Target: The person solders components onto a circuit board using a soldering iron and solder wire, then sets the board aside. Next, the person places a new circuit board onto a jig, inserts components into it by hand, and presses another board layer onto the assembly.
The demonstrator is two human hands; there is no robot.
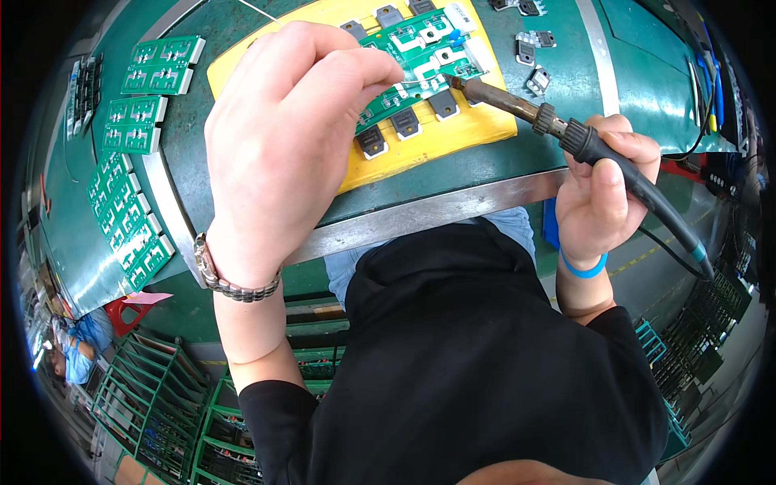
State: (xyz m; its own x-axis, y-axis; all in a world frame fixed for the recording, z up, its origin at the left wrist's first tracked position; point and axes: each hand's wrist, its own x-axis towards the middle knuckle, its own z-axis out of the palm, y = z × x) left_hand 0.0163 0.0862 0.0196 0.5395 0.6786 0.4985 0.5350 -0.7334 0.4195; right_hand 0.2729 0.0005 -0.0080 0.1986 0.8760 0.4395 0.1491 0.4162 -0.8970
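My left hand (279, 141) is closed in a pinch over the left part of a green circuit board (408, 40). From its fingertips a thin solder wire (415, 82) reaches toward the board, close to the iron's tip. My right hand (602, 190) is wrapped round the black handle of a soldering iron (508, 102), whose dark tip meets or hovers just over the board's right part; I cannot tell which. The board lies on a yellow block (477, 133), with black three-legged components (406, 123) along its two long edges. My left hand hides part of the board and block.
Several green board panels (162, 65) lie at the left of the green bench (517, 153). Loose black components (525, 50) sit right of the block. A metal strip (436, 212) edges the bench in front of me. Green racks (153, 396) stand on the floor at lower left.
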